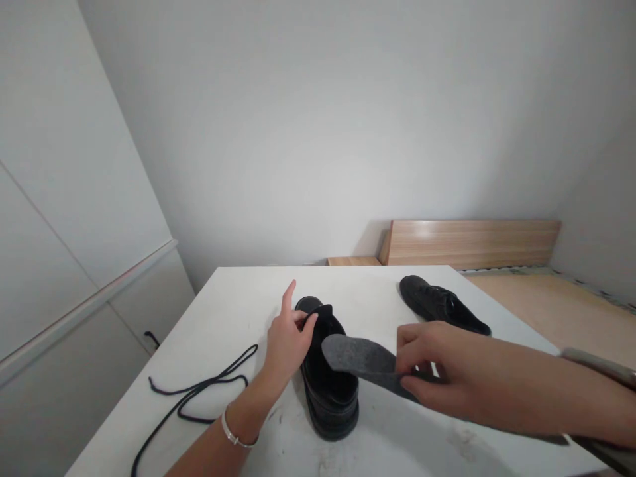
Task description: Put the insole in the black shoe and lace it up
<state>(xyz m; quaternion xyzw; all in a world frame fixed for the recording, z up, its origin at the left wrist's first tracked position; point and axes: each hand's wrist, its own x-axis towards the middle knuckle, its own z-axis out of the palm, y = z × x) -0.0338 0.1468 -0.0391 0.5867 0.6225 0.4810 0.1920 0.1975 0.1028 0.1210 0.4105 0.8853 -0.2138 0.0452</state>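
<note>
A black shoe (pixel 330 404) without a lace stands on the white table, its heel toward me. My left hand (pixel 291 331) pinches the shoe's tongue (pixel 325 310) between thumb and fingers, with the index finger pointing up. A grey insole (pixel 355 356) is gripped by my right hand (pixel 422 361), fingers closed around one end. The insole's other end hangs over the shoe's opening at its right side; whether it touches the shoe I cannot tell. To the left of the shoe lies a loose black shoelace (pixel 191 391).
A second black shoe (pixel 437 305), laced, lies at the table's far right. The white table (pixel 248 291) ends before a grey wall. White cabinets (pixel 74 199) stand on the left, and a bed with a wooden headboard (pixel 472 242) is at the right.
</note>
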